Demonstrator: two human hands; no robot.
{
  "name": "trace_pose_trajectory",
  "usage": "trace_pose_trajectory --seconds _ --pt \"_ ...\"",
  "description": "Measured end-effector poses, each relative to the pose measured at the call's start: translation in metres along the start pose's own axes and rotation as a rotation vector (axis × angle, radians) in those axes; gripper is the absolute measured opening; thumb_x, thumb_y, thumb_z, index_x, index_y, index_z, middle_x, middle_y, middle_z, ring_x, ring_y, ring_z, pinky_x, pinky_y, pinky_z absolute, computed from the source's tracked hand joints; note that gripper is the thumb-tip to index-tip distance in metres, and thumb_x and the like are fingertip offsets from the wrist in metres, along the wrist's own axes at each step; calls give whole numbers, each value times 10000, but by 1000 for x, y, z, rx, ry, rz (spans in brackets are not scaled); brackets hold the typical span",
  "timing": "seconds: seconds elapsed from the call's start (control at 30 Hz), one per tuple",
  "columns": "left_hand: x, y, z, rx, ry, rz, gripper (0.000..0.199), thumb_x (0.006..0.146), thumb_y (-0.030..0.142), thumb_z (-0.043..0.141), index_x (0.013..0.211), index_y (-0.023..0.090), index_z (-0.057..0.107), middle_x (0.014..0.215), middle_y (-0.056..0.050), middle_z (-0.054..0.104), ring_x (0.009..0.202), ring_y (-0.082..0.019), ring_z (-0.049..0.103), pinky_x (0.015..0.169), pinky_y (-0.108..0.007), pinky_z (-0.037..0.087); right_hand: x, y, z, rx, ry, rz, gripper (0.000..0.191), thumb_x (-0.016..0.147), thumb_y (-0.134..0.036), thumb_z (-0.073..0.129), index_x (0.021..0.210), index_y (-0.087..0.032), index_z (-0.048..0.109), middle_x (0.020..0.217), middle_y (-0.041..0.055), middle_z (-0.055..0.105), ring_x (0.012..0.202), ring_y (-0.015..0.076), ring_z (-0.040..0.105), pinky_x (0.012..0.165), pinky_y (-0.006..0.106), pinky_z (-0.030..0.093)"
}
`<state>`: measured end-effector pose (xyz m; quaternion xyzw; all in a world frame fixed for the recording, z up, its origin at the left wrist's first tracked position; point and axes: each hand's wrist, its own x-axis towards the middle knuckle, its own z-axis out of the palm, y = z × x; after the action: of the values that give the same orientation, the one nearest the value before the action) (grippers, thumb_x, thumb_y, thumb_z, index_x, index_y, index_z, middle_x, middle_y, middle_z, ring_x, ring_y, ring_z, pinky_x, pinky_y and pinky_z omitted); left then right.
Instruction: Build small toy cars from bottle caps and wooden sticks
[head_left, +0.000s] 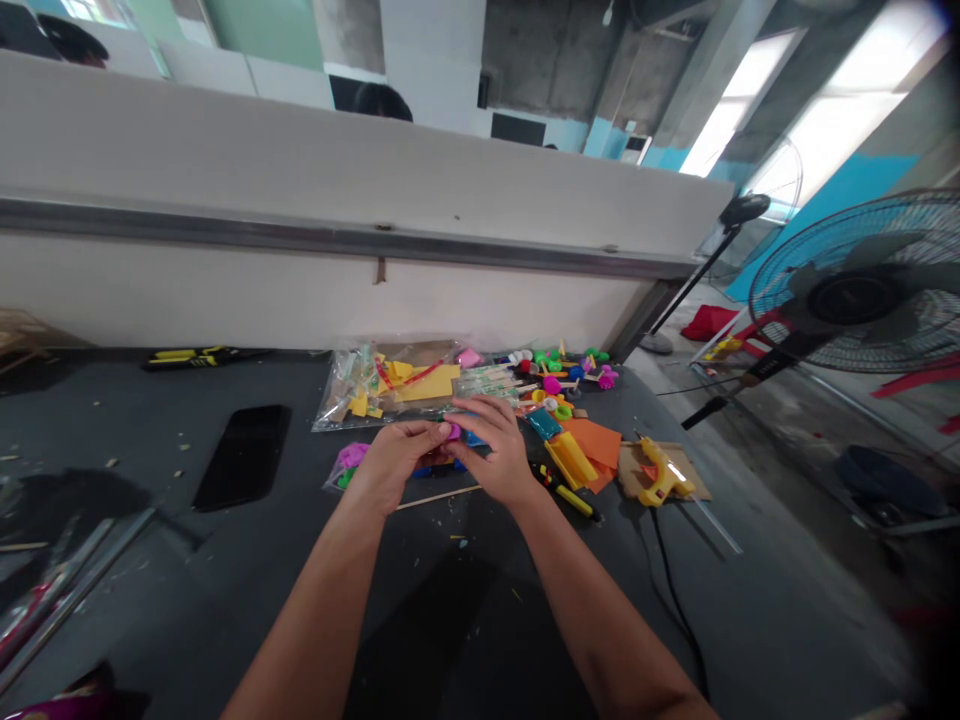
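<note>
My left hand (pixel 391 458) is closed in a pinch on a small purple plastic piece (pixel 453 432). From the other side, my right hand (pixel 496 452) has its thumb and fingers bent around the same piece. Its exact shape is mostly covered by my fingers. Under and beyond my hands lies a clear bag with purple pieces (pixel 352 456), green and blue ones. A thin wooden stick (pixel 435 497) rests on the dark table just below my hands.
Behind stands a clear bag with yellow pieces (pixel 427 385); beside it are colourful small parts (pixel 559 372). Orange sheets (pixel 600 445), a yellow cutter (pixel 577 502) and a corded glue gun (pixel 661 478) lie right. A phone (pixel 241 456) and pliers (pixel 187 357) lie left. A fan (pixel 855 295) stands right.
</note>
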<state>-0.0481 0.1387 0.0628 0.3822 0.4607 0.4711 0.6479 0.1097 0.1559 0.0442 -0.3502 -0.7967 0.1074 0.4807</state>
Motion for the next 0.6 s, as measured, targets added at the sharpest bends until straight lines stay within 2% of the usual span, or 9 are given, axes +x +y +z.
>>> trace_pose_trajectory --seconds 0.1,0.4,0.6 --pt "-1 1 0 -34 11 -12 288 651 444 710 721 164 717 662 -39 691 629 -145 613 717 -317 508 1 -1 -1 30 35 29 185 793 -317 628 970 -283 671 1102 23 647 1128 213 502 992 430 375" --pt "-2 4 0 -33 18 -20 197 620 336 748 706 160 720 637 -22 677 591 -117 591 675 -268 496 2 -5 -3 69 41 50 230 749 -331 672 970 -268 659 1099 26 642 1105 209 513 983 416 376" --pt "-4 5 2 -16 24 -11 225 666 401 700 668 176 713 620 -25 666 585 -120 587 663 -272 494 2 -5 -3 84 61 52 146 763 -307 654 902 -263 668 1080 27 651 1095 207 522 977 420 377"
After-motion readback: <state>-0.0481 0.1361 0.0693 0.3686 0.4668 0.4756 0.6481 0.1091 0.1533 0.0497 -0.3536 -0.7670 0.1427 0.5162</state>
